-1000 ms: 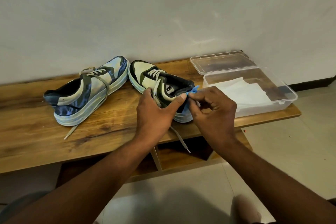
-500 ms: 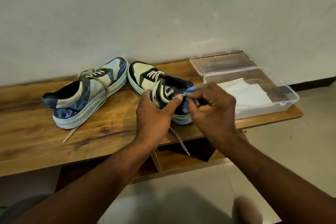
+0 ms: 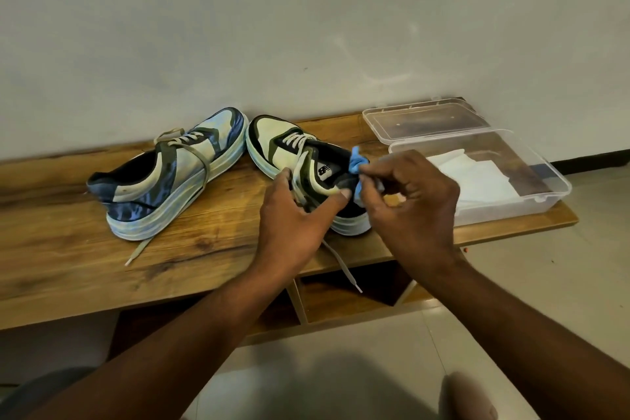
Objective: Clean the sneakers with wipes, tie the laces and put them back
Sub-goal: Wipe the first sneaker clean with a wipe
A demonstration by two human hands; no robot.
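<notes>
Sneakers sit side by side on the wooden surface (image 3: 102,266), laces untied: the left hand (image 3: 293,215) grips the right sneaker (image 3: 300,160) while the right hand (image 3: 409,201) pinches a blue wipe (image 3: 358,164) at its heel, the left sneaker (image 3: 170,174) seemingly waiting, tying and storing still ahead.

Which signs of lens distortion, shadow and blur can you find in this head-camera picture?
Head view: the wooden bench edge bows, wide-angle distortion; a soft shadow falls on the floor below the arms; a blurred shape fills the bottom right corner; the right sneaker is sharp.
</notes>
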